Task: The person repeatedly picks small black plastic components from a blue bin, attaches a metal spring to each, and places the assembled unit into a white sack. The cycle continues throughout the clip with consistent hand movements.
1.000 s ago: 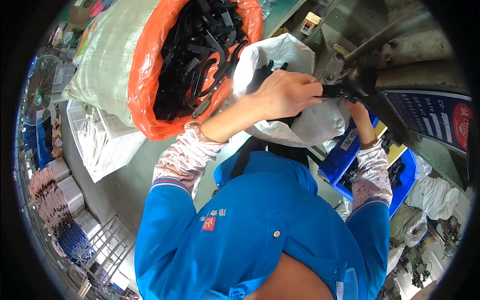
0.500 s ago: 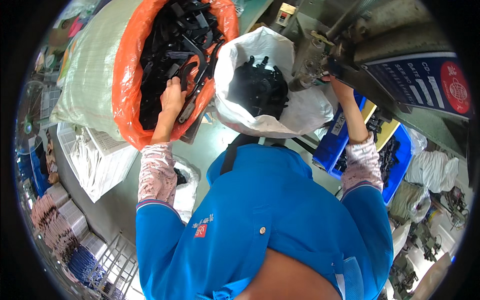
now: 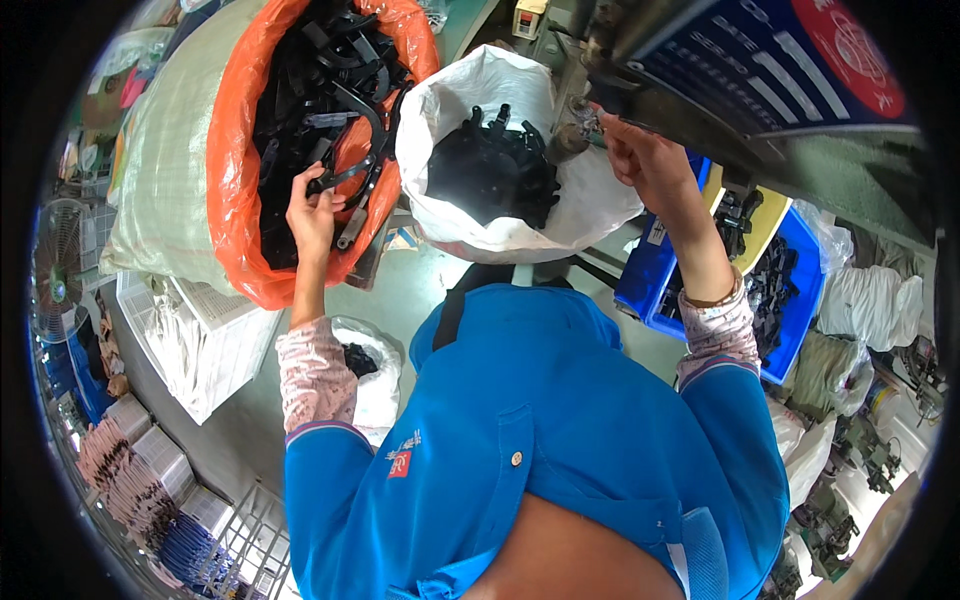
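Observation:
My left hand is over the orange-lined sack, with its thumb and fingers closed on the end of a curved black lever-like part. Many similar dark parts fill that sack. My right hand is raised beside the machine, its fingers curled in near a metal fixture. Whatever those fingers hold, if anything, is too small or hidden to make out. Between my hands stands a white sack holding a heap of black parts.
A blue bin and a yellow bin with black parts stand below my right forearm. To the left are a white crate and a fan. A small white bag sits on the floor. The machine's plate overhangs at upper right.
My right hand has come out from behind the machine edge into fuller view. My left fingers have closed on the end of a curved part. The whole view has shifted slightly.

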`<state>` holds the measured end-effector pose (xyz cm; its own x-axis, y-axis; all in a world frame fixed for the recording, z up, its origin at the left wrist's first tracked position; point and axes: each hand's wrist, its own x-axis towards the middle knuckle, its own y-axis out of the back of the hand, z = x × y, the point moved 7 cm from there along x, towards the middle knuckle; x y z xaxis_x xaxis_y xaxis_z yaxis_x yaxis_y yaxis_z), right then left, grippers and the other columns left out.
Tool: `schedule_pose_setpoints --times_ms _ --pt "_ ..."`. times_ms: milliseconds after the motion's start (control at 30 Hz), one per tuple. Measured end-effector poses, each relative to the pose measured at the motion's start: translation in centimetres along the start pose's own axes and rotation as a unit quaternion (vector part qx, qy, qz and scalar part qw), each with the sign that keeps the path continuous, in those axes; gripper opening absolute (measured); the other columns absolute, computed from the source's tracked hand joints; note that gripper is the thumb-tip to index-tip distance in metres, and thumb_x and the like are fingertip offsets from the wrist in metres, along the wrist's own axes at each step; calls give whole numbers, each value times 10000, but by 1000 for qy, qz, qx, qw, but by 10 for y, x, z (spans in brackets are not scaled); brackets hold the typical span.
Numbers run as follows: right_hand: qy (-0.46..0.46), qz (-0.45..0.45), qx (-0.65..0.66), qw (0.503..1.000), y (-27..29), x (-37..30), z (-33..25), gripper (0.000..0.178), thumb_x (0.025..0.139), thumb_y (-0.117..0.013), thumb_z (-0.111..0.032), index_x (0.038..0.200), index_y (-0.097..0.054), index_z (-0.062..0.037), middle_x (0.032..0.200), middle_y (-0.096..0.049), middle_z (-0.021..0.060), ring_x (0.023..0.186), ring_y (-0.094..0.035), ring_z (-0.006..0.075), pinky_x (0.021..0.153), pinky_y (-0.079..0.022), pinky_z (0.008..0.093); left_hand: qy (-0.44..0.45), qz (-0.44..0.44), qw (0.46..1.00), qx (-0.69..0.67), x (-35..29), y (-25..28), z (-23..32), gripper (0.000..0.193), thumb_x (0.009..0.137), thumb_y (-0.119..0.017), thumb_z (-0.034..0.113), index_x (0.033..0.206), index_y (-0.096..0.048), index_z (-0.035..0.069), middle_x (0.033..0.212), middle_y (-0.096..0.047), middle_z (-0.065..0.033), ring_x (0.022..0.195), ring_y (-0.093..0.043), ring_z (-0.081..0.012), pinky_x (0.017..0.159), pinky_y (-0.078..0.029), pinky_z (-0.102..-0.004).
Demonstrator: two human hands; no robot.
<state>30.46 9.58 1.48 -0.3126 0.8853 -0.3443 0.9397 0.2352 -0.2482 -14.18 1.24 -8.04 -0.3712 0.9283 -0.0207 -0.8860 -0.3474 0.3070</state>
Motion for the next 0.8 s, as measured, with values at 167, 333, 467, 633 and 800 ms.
schedule_pose_setpoints --times_ms 167,333,467,633,800 --pt "90 115 -53 988 12 -45 18 198 949 -612 -215 983 -676 -31 695 -568 24 555 -479 103 508 -375 249 -44 -96 988 -116 -17 -8 40 186 920 -479 -63 1063 -576 7 1292 -561 -150 1096 -593 -196 883 -533 -335" --pt "148 158 -315 924 21 -152 54 133 875 -675 -115 921 -689 9 821 -682 151 730 -654 170 675 -521 305 -74 -103 990 -57 -69 -70 101 407 930 -569 -15 1303 -413 32 1386 -455 -165 1100 -601 -260 772 -588 -313" --pt "201 371 -342 840 128 -240 86 127 887 -663 -56 960 -678 47 831 -687 67 688 -577 79 620 -486 237 -88 -212 970 -78 -121 -147 165 867 903 -591 -9 1545 -31 154 1599 -92 -141 1187 -558 -340 768 -590 -332" --pt "56 478 -481 733 232 -294 85 117 852 -678 -51 957 -716 -17 820 -673 91 682 -641 133 633 -509 263 61 -386 869 -304 -169 -245 158 641 886 -599 5 1457 -308 11 1313 -519 -172 1111 -598 -241 856 -511 -333" --pt "0 349 -677 648 219 -265 83 217 775 -728 -149 973 -659 -92 924 -630 95 866 -624 297 702 -524 408 177 -436 814 -340 -231 -335 183 440 841 -668 17 1253 -519 -28 899 -578 -38 686 -524 -93 573 -391 -237"
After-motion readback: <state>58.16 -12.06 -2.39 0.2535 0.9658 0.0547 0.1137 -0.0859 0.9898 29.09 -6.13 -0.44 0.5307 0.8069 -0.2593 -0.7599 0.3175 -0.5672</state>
